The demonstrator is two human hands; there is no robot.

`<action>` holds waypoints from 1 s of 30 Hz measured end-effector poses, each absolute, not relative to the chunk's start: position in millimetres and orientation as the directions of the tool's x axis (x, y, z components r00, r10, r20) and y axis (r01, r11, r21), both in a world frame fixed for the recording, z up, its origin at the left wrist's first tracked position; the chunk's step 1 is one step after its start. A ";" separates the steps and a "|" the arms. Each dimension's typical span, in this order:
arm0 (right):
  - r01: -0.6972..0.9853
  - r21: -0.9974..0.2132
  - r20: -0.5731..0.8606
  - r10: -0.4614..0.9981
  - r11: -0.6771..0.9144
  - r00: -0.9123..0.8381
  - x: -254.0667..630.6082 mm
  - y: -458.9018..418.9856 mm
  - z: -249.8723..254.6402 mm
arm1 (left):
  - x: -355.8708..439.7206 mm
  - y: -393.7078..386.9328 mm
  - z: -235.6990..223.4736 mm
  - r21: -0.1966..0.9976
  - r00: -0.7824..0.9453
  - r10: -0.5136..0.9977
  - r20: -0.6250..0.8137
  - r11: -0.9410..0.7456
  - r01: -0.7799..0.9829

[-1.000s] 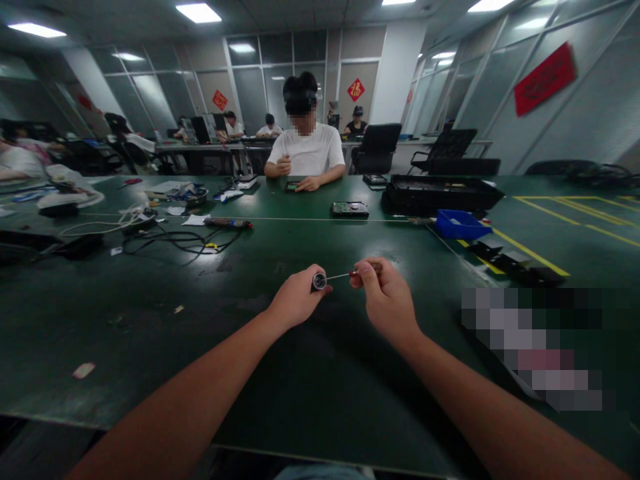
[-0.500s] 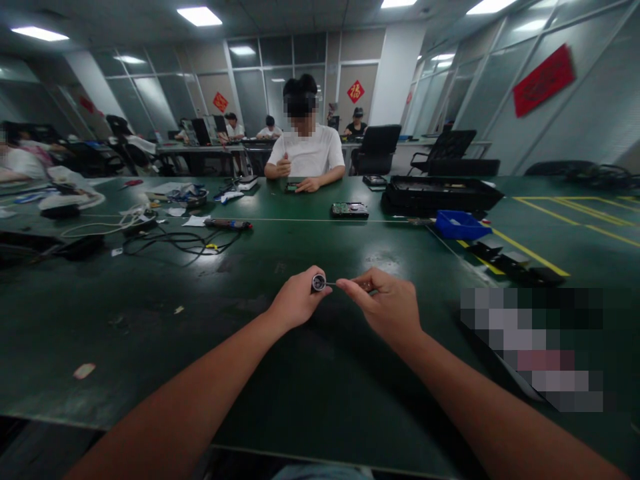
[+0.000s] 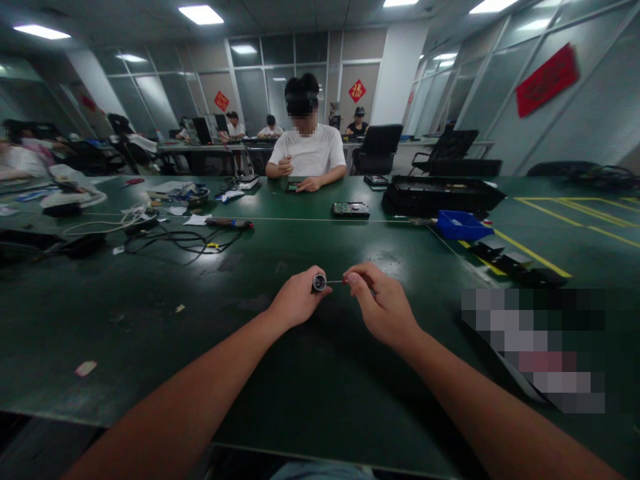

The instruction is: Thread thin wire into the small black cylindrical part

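Note:
In the head view, my left hand [image 3: 298, 297] is closed round a small cylinder [image 3: 319, 283] with a metal rim, its round end facing me. My right hand [image 3: 383, 300] pinches a small screwdriver, whose thin metal shaft [image 3: 336, 282] points left. The tip of that shaft reaches the cylinder's right side, by my left thumb. A reddish bit of the handle shows at my right fingertips; the rest is hidden by the hand. Both hands are held above the green table [image 3: 300, 393].
Ahead lies a hard drive [image 3: 351, 209], with a black tray [image 3: 443, 195] and a blue bin [image 3: 463, 225] to its right. An electric screwdriver [image 3: 229, 223] and black cables [image 3: 185, 241] are at left. Across the table a person [image 3: 307, 150] handles another drive. A blurred-out item [image 3: 525, 353] is near right.
My right hand has shifted its fingers along the screwdriver slightly rightward, so more of the shaft shows. My left hand and the cylinder stay put. The person opposite has lowered one hand slightly.

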State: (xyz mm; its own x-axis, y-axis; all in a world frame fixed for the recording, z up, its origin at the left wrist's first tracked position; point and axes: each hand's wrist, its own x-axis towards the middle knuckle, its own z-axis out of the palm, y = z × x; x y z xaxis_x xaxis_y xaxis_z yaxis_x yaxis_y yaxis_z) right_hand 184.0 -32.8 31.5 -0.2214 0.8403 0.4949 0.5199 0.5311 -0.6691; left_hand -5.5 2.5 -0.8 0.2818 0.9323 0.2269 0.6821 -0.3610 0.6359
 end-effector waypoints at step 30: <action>0.342 -0.819 0.488 0.873 0.460 -0.005 181.7 -24.3 28.2 | -4.6 0.8 -0.7 0.640 0.285 0.923 0.257 -0.384 0.666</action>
State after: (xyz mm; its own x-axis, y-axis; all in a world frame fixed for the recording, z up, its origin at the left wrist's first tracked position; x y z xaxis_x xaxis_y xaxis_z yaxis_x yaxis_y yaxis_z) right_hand 181.7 -24.3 28.2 -0.0048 0.8726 0.4885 0.3423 0.4604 -0.8191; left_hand -4.6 0.8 -0.7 0.2848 0.9234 0.2572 0.6659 -0.3836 0.6398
